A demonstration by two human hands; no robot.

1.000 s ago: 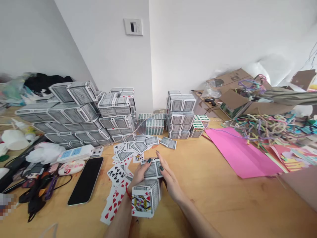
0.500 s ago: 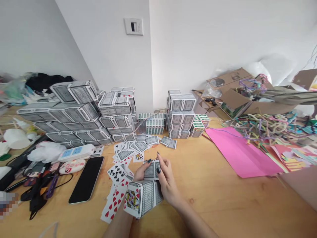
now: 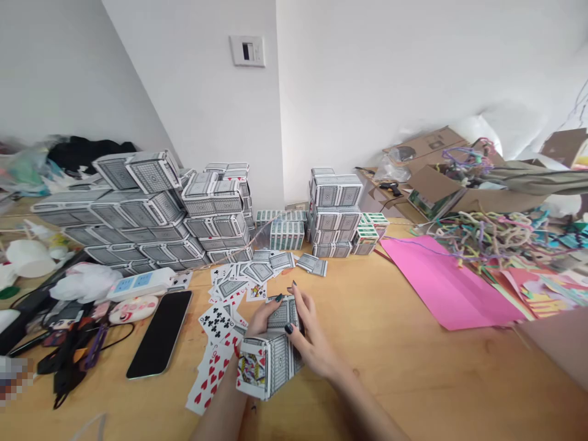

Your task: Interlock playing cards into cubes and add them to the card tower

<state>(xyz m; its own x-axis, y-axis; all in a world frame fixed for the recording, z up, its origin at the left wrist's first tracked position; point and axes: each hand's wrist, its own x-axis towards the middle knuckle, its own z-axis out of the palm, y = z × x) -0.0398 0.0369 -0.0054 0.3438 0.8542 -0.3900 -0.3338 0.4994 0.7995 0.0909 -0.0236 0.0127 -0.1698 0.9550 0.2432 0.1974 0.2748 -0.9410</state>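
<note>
Near the front of the table, both hands hold a boxy block of folded playing cards (image 3: 280, 365), mostly grey patterned backs, with a picture card facing left. My left hand (image 3: 260, 320) is closed round its far left side, thumb on the upper card; its other fingers are hidden beneath. My right hand (image 3: 316, 346) grips the right side, thumb pressed on the cards and fingers along the far edge. Left of the hands lie loose face-up playing cards (image 3: 212, 373), clubs and hearts among them. More loose cards (image 3: 260, 271) are scattered beyond the hands.
Stacked card blocks stand at the left (image 3: 151, 214), centre-left (image 3: 215, 208) and centre-right (image 3: 337, 214). Green-and-white card packs (image 3: 287, 234) sit between them. A black phone (image 3: 160, 334) and white power strip (image 3: 142, 283) lie left; pink paper (image 3: 445, 282) and tangled coloured strands (image 3: 491, 236) are right.
The card block has turned slightly, and its picture-card face has shifted a little to the right. My right thumb has moved slightly left and down on the cards.
</note>
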